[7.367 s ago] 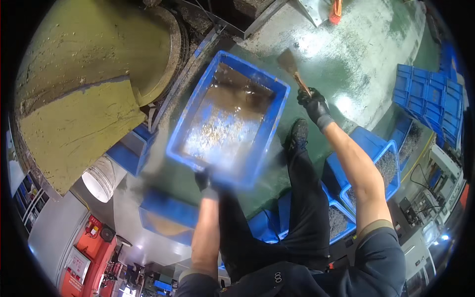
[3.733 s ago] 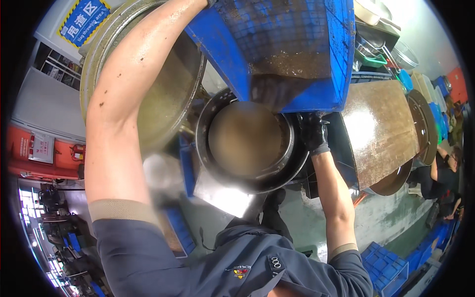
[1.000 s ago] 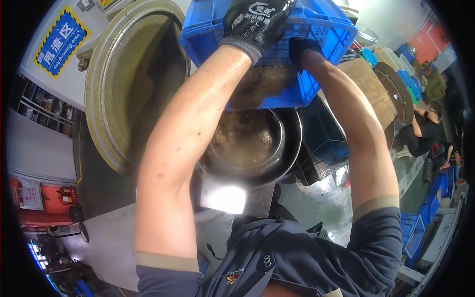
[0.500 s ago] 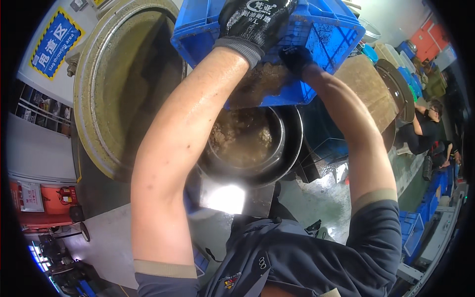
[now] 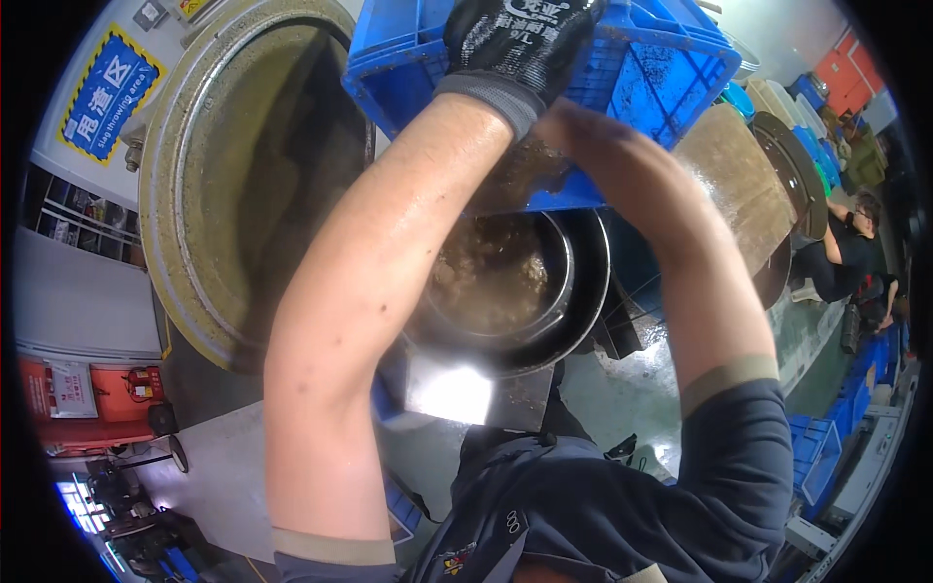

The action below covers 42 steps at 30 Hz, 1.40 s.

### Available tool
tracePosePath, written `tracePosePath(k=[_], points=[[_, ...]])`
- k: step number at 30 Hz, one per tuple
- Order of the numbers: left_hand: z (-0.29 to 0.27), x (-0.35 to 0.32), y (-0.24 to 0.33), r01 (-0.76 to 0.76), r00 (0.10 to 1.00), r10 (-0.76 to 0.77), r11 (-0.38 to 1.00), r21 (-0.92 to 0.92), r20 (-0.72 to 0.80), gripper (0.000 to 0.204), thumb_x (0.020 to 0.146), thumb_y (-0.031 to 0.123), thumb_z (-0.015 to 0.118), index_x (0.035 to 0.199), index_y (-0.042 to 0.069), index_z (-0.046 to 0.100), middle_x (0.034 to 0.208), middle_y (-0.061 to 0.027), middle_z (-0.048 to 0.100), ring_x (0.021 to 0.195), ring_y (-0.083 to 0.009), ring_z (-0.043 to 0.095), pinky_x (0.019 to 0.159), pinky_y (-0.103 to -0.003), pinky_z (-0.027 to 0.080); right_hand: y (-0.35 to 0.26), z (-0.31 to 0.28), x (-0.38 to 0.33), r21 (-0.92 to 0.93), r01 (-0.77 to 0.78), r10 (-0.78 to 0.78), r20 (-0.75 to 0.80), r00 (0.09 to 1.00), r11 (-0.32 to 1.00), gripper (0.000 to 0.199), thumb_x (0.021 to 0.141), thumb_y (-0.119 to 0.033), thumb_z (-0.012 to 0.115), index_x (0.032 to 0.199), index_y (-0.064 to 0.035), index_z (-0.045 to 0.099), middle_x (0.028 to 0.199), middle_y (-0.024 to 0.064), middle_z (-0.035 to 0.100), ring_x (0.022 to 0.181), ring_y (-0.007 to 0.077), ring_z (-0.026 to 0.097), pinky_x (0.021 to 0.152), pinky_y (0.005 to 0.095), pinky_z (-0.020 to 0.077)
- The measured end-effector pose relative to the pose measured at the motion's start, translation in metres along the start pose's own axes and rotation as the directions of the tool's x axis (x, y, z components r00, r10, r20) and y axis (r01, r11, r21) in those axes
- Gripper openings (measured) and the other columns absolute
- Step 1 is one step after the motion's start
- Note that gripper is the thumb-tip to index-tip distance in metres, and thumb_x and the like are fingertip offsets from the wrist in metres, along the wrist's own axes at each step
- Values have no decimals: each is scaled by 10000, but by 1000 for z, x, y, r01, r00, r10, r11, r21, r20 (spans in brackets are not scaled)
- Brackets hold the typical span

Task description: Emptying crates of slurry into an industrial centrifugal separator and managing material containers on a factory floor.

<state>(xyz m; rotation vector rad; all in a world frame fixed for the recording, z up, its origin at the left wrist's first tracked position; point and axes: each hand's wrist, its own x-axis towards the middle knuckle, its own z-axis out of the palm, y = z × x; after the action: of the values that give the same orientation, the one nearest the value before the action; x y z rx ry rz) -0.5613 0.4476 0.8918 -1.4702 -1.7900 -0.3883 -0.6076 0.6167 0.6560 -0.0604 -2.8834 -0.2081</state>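
A blue plastic crate (image 5: pixel 661 87) is tilted toward me, its open side facing a round dark drum (image 5: pixel 588 311) below. My left hand (image 5: pixel 520 44) wears a black glove and grips the crate's upper part; its fingertips run out of the picture. My right forearm (image 5: pixel 695 233) reaches into the crate. The right hand itself is blurred and hidden behind my left wrist, so its fingers do not show. Wet brown sludge (image 5: pixel 530 175) lies on the crate's lower wall. More murky brown sludge (image 5: pixel 491 287) with lumps fills the drum's inside.
A large round metal vessel (image 5: pixel 160 204) with a dirty rim stands at the left. Right of the crate is a brown board (image 5: pixel 739 180). A co-worker (image 5: pixel 850 248) crouches at the far right, near blue crates (image 5: pixel 814 452). A metal plate (image 5: pixel 486 389) catches glare below the drum.
My right hand has swept left inside the crate, from its lower right to behind my left wrist. The left hand keeps its place on the crate. The whole view has shifted slightly.
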Motion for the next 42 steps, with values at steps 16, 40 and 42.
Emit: tracePosePath(k=[16, 40, 42], points=[[7, -14, -18, 83, 995, -91, 986, 146, 50, 207, 854, 149, 485, 930, 68, 660, 840, -181, 666, 770, -342, 657, 677, -455, 515, -80, 5, 61, 366, 103, -220, 294, 930, 925, 491, 913, -512, 490, 1142, -112, 658, 1198, 154, 642, 1141, 326, 582, 991, 429, 431], [-18, -5, 13, 134, 988, -139, 989, 68, 62, 219, 865, 152, 490, 921, 71, 686, 855, -172, 680, 774, -325, 680, 661, -428, 544, 47, -72, -64, 58, -417, 420, -50, 906, 907, 263, 856, -238, 488, 944, -109, 699, 988, 184, 689, 927, 372, 667, 775, 469, 533], [-16, -5, 14, 139, 989, -142, 989, 47, 52, 228, 877, 161, 489, 907, 54, 688, 861, -177, 681, 771, -331, 680, 664, -426, 547, 50, -65, -70, 85, -575, 571, 71, 818, 814, 246, 794, -197, 580, 984, -102, 703, 996, 184, 685, 946, 363, 660, 797, 439, 531]])
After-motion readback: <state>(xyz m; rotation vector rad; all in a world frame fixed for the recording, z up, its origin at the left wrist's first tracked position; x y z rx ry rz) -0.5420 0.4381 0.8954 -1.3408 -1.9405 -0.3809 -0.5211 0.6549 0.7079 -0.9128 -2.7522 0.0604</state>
